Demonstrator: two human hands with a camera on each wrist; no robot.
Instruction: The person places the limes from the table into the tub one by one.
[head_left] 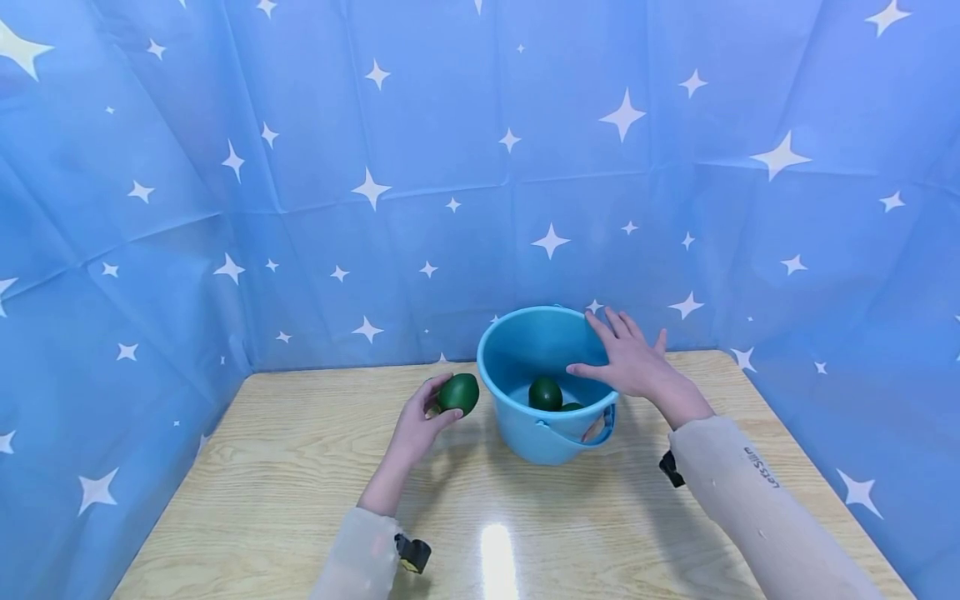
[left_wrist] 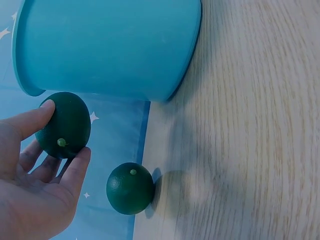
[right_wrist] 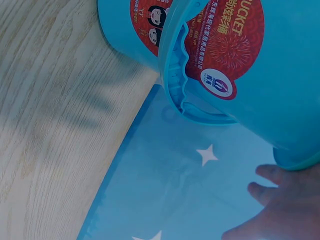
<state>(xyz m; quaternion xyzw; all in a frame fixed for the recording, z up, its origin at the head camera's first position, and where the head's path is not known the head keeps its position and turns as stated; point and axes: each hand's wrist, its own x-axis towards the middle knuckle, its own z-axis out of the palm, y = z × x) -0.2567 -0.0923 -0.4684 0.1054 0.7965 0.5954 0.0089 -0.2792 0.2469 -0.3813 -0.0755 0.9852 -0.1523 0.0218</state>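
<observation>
My left hand (head_left: pixel 420 421) grips a dark green avocado (head_left: pixel 459 394), just left of the bucket's rim. In the left wrist view the thumb and fingers hold this avocado (left_wrist: pixel 67 125) by its sides, its pale stem nub showing. A second avocado (left_wrist: pixel 131 188) rests on the table below that hand; the head view mostly hides it. Inside the blue bucket (head_left: pixel 525 433) lie an avocado (head_left: pixel 545 393) and part of another green one (head_left: pixel 572 407). Fingers spread, my right hand (head_left: pixel 630 362) is at the bucket's right rim; contact is hard to tell.
The bucket stands upright on a light wooden table (head_left: pixel 300 483), near its back edge. Its handle (head_left: pixel 581 437) hangs down at the front right. A red printed label (right_wrist: pixel 225 40) is on its side. A blue star-patterned cloth (head_left: pixel 420 125) hangs behind and beside the table.
</observation>
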